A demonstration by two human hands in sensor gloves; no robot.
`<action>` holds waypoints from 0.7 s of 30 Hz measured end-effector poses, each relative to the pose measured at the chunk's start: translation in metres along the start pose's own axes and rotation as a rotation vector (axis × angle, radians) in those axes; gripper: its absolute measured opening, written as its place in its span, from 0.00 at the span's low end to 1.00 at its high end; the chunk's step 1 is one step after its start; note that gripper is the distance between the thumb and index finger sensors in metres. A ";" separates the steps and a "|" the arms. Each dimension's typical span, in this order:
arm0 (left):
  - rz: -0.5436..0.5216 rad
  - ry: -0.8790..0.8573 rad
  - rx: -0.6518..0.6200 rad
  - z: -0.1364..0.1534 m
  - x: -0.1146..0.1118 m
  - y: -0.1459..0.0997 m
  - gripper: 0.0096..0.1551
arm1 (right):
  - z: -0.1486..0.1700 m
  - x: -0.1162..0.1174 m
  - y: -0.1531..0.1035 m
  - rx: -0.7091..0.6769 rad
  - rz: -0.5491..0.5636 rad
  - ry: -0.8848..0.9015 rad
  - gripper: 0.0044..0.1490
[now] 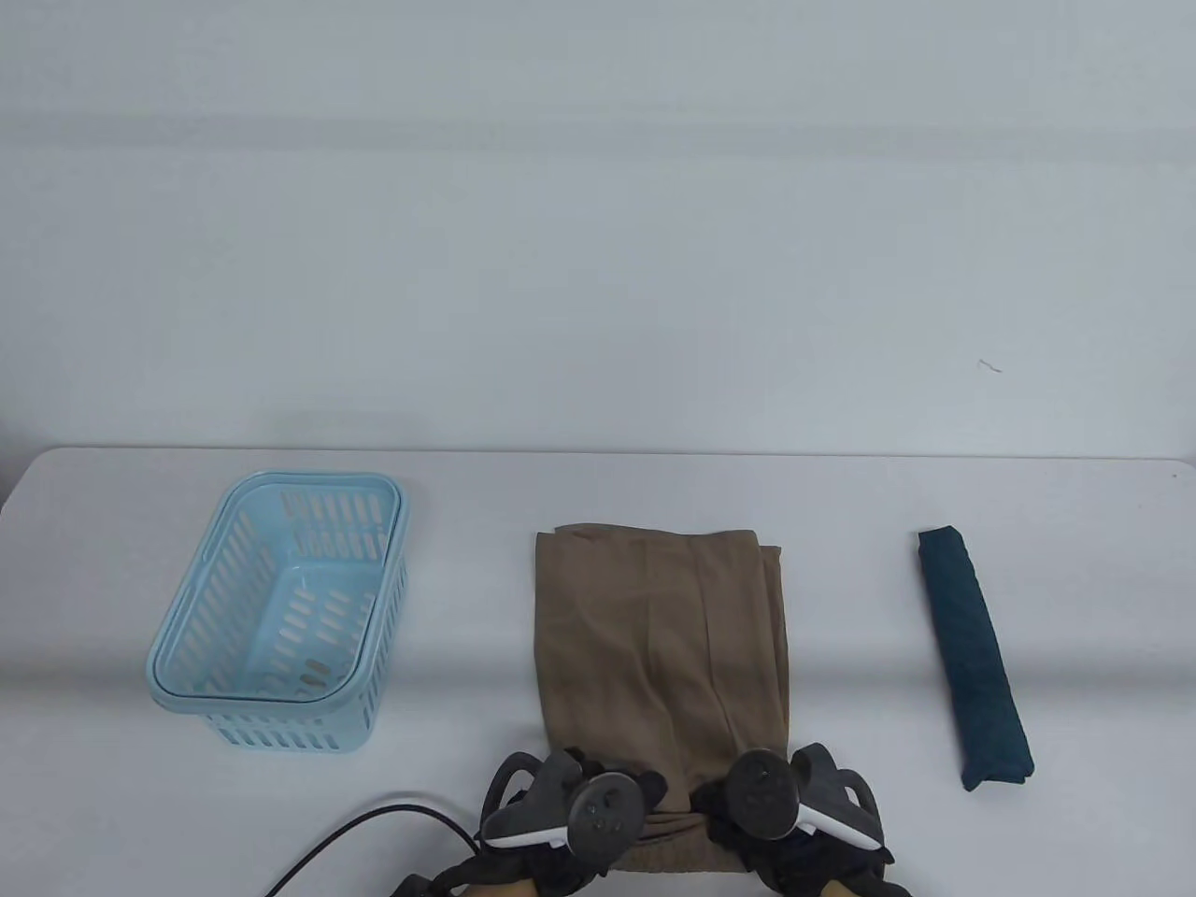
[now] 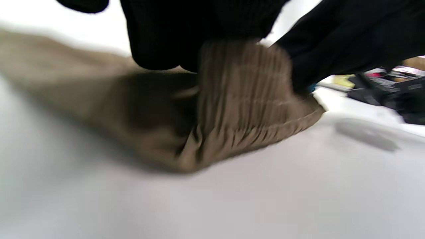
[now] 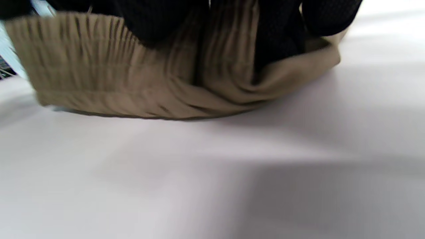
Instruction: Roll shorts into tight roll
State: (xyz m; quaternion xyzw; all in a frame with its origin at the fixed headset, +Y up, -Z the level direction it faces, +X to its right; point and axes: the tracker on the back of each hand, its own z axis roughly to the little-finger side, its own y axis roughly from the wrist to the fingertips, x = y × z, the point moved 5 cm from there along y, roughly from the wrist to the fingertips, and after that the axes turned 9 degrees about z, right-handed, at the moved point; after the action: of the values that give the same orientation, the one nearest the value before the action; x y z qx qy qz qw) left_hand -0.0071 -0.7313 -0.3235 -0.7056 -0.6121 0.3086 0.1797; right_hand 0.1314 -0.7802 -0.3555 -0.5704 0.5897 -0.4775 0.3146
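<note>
shorts [image 1: 659,635]: soft, light, floppy | left hand [image 1: 561,804] + right hand [image 1: 794,799] fingers pinch elastic waistband (best hold) | start roll

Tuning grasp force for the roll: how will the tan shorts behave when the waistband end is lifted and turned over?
Likely floppy: the tan shorts lie flat and creased, and the waistband buckles under the left hand and right hand. The gathered elastic probably springs back, loosening the roll. Thin fabric looks light and may slide on the smooth table.

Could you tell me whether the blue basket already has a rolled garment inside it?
No, the blue basket shows only its bare slotted floor in the table view.
</note>
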 end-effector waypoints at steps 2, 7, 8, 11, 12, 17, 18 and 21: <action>0.006 0.061 -0.041 -0.014 0.002 -0.003 0.27 | 0.000 0.000 0.001 0.010 0.036 -0.015 0.30; 0.136 0.218 0.019 -0.016 -0.025 0.007 0.30 | -0.007 -0.002 -0.004 -0.009 0.082 -0.063 0.31; 0.152 0.209 0.035 -0.013 -0.029 0.009 0.31 | -0.010 -0.005 -0.007 -0.037 0.097 -0.095 0.33; 0.167 0.159 0.056 -0.009 -0.039 0.014 0.35 | -0.014 -0.008 -0.013 -0.117 0.086 -0.121 0.36; 0.171 0.158 0.055 -0.008 -0.042 0.016 0.36 | -0.014 -0.005 -0.014 -0.126 0.047 -0.116 0.39; 0.204 0.141 0.094 -0.006 -0.053 0.024 0.41 | -0.013 0.010 -0.013 -0.130 0.001 -0.191 0.46; 0.192 0.142 0.098 -0.006 -0.053 0.024 0.39 | -0.014 0.009 -0.013 -0.133 0.023 -0.200 0.45; 0.180 0.169 0.098 -0.005 -0.050 0.024 0.36 | -0.014 0.004 -0.013 -0.144 0.036 -0.189 0.41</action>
State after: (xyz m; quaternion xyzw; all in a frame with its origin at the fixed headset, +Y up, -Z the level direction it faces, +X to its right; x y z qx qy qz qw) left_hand 0.0114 -0.7835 -0.3240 -0.7717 -0.5131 0.2923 0.2363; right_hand 0.1222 -0.7801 -0.3382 -0.6234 0.6001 -0.3723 0.3355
